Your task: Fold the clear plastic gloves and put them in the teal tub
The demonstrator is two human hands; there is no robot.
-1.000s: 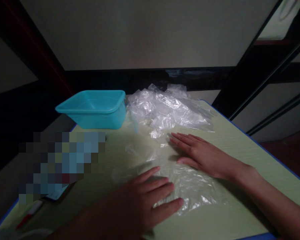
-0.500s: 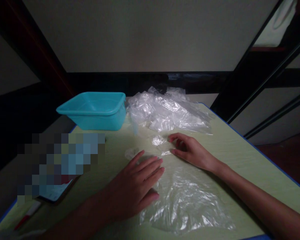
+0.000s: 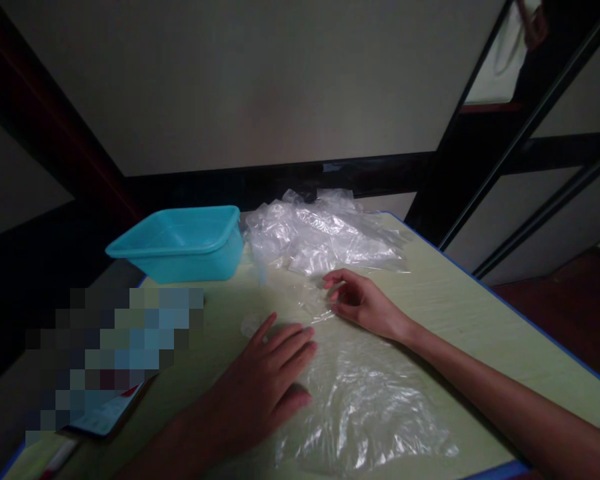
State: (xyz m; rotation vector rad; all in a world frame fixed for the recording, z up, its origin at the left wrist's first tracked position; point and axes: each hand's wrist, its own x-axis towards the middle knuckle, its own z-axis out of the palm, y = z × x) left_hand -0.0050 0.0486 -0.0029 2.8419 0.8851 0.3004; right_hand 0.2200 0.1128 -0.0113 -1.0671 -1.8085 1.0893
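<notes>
A thin clear plastic bag (image 3: 370, 407) lies spread and wrinkled on the table in front of me. My left hand (image 3: 275, 373) rests on its left side, palm down, fingers stretched out and slightly spread. Beyond it, my right hand (image 3: 367, 307) is at the far end of the bag, near its gathered, narrower part (image 3: 313, 300). The right fingers are loosely curved, with thumb and forefinger apart and close to the film. Further back sits a heap of clear plastic bags (image 3: 330, 233), which neither hand touches.
A turquoise plastic basin (image 3: 195, 260) stands at the back left. Nearer on the left lies a phone-like device (image 3: 100, 413), mostly blurred out, beside a white and red pen-like item (image 3: 63, 453). The pale table (image 3: 460, 327) has blue edging; a panelled wall (image 3: 280, 87) rises behind.
My view has shifted a little, so everything sits further left and mostly lower. The shiny crumpled part by my right fingers now looks flatter. My left hand keeps its place on the bag.
</notes>
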